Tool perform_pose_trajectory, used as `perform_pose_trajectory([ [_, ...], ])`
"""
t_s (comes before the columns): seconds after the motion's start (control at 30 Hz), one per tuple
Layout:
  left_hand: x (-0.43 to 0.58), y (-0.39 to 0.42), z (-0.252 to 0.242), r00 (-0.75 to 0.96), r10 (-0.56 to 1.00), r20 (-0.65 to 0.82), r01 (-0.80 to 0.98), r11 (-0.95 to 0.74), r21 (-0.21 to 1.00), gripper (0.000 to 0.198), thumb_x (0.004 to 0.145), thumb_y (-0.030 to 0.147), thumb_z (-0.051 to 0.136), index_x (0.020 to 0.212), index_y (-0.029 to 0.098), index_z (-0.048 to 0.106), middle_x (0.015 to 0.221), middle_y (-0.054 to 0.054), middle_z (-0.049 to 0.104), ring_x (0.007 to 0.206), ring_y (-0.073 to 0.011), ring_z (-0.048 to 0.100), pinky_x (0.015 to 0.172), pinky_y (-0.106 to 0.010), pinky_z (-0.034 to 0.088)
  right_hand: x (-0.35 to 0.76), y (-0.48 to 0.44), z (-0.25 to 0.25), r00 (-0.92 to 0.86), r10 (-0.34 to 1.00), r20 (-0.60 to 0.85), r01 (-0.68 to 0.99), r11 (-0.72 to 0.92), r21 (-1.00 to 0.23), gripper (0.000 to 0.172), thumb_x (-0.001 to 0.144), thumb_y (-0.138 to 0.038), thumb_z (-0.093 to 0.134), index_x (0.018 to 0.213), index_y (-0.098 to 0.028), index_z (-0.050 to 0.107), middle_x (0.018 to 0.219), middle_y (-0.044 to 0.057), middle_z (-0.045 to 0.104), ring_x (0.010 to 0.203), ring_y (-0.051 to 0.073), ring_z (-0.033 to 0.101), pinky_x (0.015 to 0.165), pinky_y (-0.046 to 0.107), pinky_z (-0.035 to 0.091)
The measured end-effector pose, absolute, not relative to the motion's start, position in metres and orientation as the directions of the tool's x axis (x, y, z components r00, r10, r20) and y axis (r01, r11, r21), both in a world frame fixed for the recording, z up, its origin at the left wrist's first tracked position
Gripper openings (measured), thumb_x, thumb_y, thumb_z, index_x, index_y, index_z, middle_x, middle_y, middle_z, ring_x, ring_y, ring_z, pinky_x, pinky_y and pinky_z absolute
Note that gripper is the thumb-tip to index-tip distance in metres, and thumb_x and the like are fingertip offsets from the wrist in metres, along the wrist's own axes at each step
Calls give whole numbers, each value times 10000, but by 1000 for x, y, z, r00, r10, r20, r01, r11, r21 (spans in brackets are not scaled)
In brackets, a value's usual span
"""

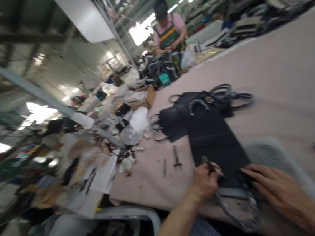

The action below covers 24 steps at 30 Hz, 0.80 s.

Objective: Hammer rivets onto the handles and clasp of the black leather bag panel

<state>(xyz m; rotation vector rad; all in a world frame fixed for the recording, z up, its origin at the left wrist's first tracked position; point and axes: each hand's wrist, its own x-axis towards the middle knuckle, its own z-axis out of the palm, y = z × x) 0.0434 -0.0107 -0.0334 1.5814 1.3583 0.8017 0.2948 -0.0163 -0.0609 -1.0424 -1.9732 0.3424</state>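
Note:
A long black bag panel (214,141) lies on the cloth-covered table in front of me. A loop handle (240,221) wrapped in clear film hangs from its near end, towards my lap. My left hand (208,181) is closed at the panel's near left corner, around a small dark item that blurs too much to name. At the near right corner my right hand (277,187) lies with fingers stretched out, fingertips touching the panel's edge by the handle's end. Its thumb is hidden. Beyond lie more black bag panels (174,121) with loop handles (242,100).
Left of the panel lie a T-shaped tool (176,158) and a thin stick-like tool (164,167). A translucent tray (294,169) sits beneath the panel's right side. A grey bin (129,212) stands below the table edge. Across the table, a person (167,31) works behind piled items.

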Motion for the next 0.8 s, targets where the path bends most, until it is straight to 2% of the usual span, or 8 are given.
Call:
perform_pose_trajectory([
  [0.1,72,-19,-58,250,966,67,382,-163,910,110,854,148,681,947,197,713,979,-54,737,950,-208,683,942,-357,547,318,-33,-76,-390,854,345,672,520,-527,420,948,-164,462,1321,-250,635,1294,107,635,1156,284,604,982,505,507],
  [0.2,70,-16,-61,123,978,168,360,-202,911,125,881,174,615,955,180,716,927,-55,756,873,-196,708,831,-315,572,313,-30,-75,-380,888,258,709,459,-536,480,897,-100,477,1341,-224,610,1333,94,600,1193,281,552,1029,511,458],
  [0.3,63,-15,-58,87,974,208,347,-226,910,114,903,194,618,959,177,715,937,-63,777,873,-193,734,801,-299,588,306,-30,-67,-369,896,249,712,444,-544,477,886,-78,493,1330,-212,606,1322,96,594,1176,284,534,1022,507,440],
  [0.47,63,-20,-66,198,888,416,389,-460,798,118,898,185,645,995,194,712,991,-70,785,951,-202,753,885,-335,608,307,-33,-65,-372,894,251,708,448,-546,466,898,-71,496,1331,-210,595,1322,100,588,1162,283,526,1015,499,429],
  [0.67,62,-17,-65,107,937,332,325,-348,879,78,908,184,671,978,186,705,962,-60,787,917,-202,765,864,-321,621,308,-33,-65,-362,899,247,717,438,-543,467,906,-81,496,1339,-224,598,1323,103,594,1180,287,532,1006,488,437],
  [0.8,63,-19,-66,169,894,416,333,-449,829,125,901,145,665,1010,197,698,991,-64,788,934,-198,769,880,-326,627,308,-33,-65,-364,896,253,710,443,-548,440,927,-98,488,1338,-209,596,1321,111,591,1185,290,531,1008,502,439],
])
